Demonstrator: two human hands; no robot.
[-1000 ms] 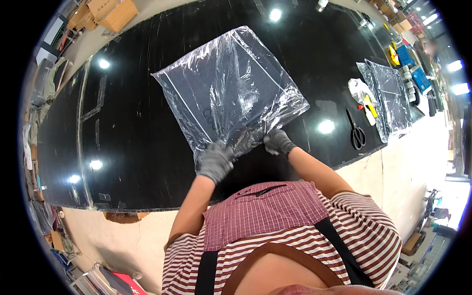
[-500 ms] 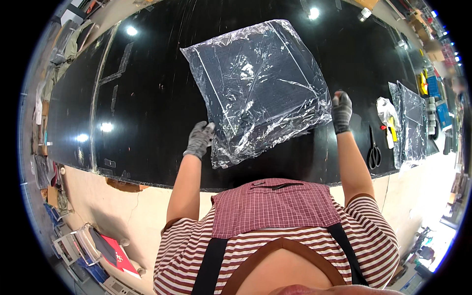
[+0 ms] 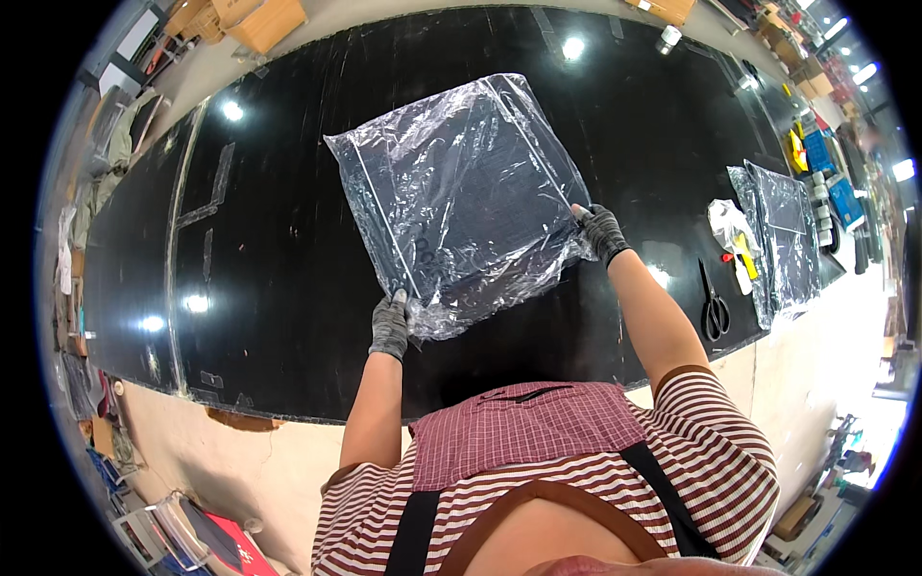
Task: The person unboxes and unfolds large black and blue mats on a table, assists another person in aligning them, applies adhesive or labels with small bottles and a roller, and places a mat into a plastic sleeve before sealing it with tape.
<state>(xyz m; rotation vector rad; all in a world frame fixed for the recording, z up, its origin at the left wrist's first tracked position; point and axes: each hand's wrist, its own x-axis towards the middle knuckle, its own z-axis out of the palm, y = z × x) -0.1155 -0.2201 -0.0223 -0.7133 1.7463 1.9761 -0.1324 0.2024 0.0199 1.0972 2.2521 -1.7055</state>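
Note:
A clear plastic bag (image 3: 461,182) with a flat, dark, squarish item inside lies tilted on the black tabletop. Both of my hands wear grey gloves that leave some fingertips bare. My left hand (image 3: 390,328) is closed on the bag's near left corner, thumb on top. At the near right corner my right hand (image 3: 603,233) pinches the crinkled plastic, its thumb over the film. Loose film bunches up along the near edge between the hands. The fingers under the plastic are hidden.
Black scissors (image 3: 715,305) lie on the right of the table (image 3: 279,288). Beyond them are a crumpled white bundle (image 3: 732,223), a yellow-handled tool (image 3: 745,257) and more film-wrapped dark pieces (image 3: 788,226). A white cylinder (image 3: 669,39) stands at the far edge.
My right hand has come in from beside the bag and gripped its near right corner. My left hand has closed on the near left corner. The head view has shifted slightly.

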